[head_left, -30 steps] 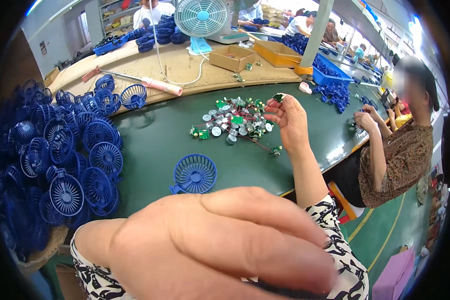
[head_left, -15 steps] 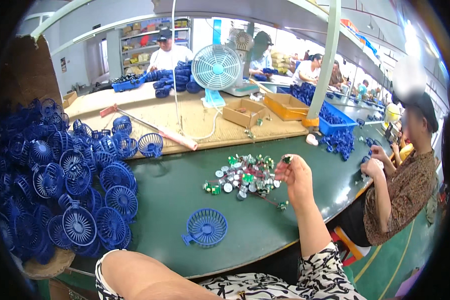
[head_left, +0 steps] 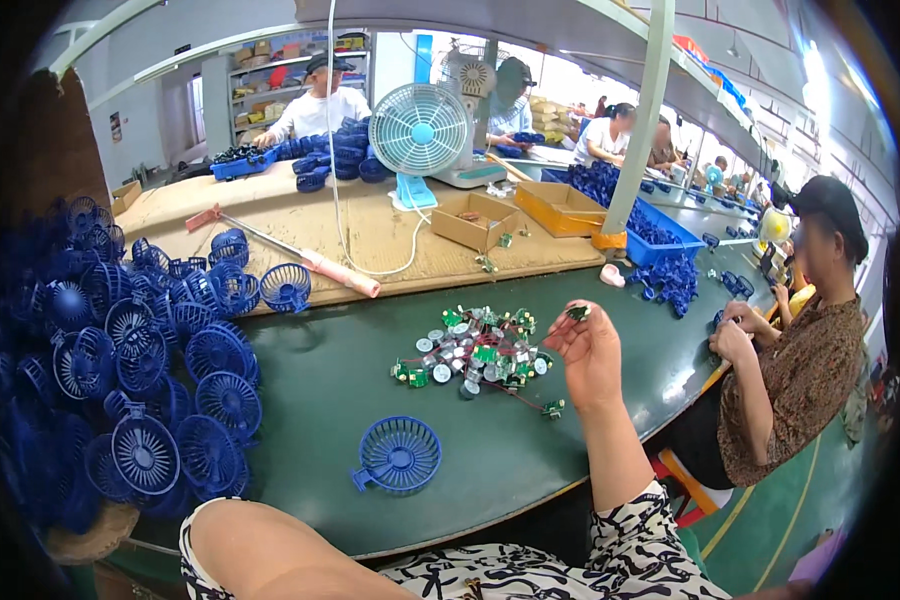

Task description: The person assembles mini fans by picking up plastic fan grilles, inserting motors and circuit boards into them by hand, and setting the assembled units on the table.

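Observation:
Raised over the right side of the green worktable (head_left: 310,400), my right hand (head_left: 592,350) pinches a small dark green circuit board (head_left: 577,313) between thumb and fingertips. Just left of this hand lies a pile of small silver motors (head_left: 442,373) joined by red wires to green circuit boards (head_left: 484,353). A single round blue fan cage (head_left: 400,455) rests on the table in front of me. My left arm (head_left: 270,550) bends out of view at the lower edge, so its hand is hidden.
A large heap of blue fan cages (head_left: 145,453) covers the left side. Behind the table stand a desk fan (head_left: 422,133), an open cardboard box (head_left: 475,222) and a pink-handled rod (head_left: 340,272). A co-worker (head_left: 795,390) sits at right beside a blue bin (head_left: 660,245).
The view has shifted slightly, moving the table and its contents a little leftward. My right hand still holds the circuit board, its fingers turned slightly.

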Available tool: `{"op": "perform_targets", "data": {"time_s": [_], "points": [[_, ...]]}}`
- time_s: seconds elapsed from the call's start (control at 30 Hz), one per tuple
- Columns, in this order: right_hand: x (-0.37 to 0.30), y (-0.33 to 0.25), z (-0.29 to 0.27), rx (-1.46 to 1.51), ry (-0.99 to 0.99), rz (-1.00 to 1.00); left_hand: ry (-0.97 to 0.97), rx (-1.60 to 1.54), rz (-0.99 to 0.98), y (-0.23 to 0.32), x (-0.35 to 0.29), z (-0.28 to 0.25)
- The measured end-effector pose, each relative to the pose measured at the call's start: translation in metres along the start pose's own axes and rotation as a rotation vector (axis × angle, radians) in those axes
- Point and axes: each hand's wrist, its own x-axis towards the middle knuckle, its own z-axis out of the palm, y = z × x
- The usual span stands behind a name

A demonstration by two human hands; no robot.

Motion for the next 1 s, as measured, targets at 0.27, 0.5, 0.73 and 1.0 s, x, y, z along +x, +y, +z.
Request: {"op": "perform_targets", "data": {"time_s": [0.27,0.5,0.73,1.0], "points": [[0.006,-0.004,-0.011,0.171,-0.005,-0.033,0.065,-0.139,-0.048,0.001,-0.021,0.025],[0.029,0.02,0.006,0.115,-0.083,0.049,0.061,-0.322,-0.129,0.009,-0.023,0.057],[0.069,-0.02,0.008,0.139,-0.016,0.099,0.121,0.591,-0.663,-0.031,-0.116,0.071],[0.069,-0.003,0.019,-0.166,0.126,0.323,-0.161,0.402,-0.934,-0.068,-0.162,0.069]]}}
